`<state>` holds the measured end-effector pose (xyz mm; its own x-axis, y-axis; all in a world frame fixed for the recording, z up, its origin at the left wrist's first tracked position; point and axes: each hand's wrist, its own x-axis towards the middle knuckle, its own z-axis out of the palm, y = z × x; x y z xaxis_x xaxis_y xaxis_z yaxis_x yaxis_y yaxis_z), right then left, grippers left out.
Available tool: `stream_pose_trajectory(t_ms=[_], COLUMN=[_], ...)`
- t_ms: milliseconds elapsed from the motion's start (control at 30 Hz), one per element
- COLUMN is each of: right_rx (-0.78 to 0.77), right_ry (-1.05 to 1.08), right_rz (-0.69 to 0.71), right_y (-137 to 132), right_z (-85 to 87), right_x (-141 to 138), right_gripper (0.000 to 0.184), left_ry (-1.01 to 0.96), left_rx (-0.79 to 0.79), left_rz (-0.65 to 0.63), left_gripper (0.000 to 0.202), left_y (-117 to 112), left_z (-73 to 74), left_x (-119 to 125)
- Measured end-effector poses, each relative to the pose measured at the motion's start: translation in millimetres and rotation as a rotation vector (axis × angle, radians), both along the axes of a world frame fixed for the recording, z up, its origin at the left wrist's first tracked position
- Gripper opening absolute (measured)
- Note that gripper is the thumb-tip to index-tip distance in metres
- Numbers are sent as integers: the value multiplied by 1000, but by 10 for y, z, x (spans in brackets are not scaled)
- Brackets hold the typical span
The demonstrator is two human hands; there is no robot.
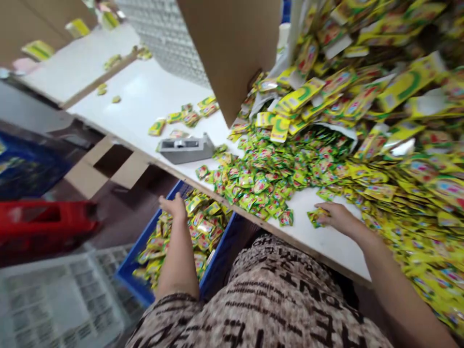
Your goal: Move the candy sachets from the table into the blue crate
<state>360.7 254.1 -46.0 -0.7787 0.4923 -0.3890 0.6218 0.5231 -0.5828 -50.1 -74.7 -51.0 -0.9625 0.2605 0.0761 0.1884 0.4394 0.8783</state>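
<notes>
My left hand [174, 207] is held over a blue crate [139, 258] filled with yellow packets [205, 227]. Its fingers are spread and nothing shows in them. At the table's near edge, my right hand [337, 217] pinches a small green-and-yellow packet [316, 217] just above the white tabletop [306, 200]. A loose heap of small green packets [264, 169] lies between my hands. To the right of it, a big pile of yellow packets [380, 188] rises toward the back and runs down past my right forearm.
A grey tape dispenser [186, 149] sits left of the heap, near a brown cardboard sheet [235, 53] standing upright. An open cardboard box [105, 166], a red crate [43, 224] and a pale crate [61, 295] are at lower left. A few packets [192, 116] lie scattered farther back.
</notes>
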Motion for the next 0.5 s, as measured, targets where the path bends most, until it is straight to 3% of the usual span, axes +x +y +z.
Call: stream_pose_trajectory(t_ms=[67,133,233,300,367,433,500], right_rx=[8,-13,-108,-138,-90,-68,-66], right_ry=[-27,-41,1,30,15,40,81], right_rz=[7,7,25,38,39,89,86], right_y=[-6,-12,-39,-10,81,194,294], right_z=[78,129,132,68,-53,-213,-399], right_x=[-49,-48,23,59,50,35,79], right_gripper=[35,40,52,52,38,29,25], left_ry=[174,312,476,647,748,789,806], left_rx=[84,138,129,-1,-173,-319,-333], left_rz=[78,37,-243,-646,-949,-1060,-1014], left_gripper=[27,26,21,31,39,42,43], left_y=[444,1010,1943,2546,3052,3382,3520], left_z=[117,245,444,518,523,518,563], left_x=[-153,-107,244,429,431,317,251])
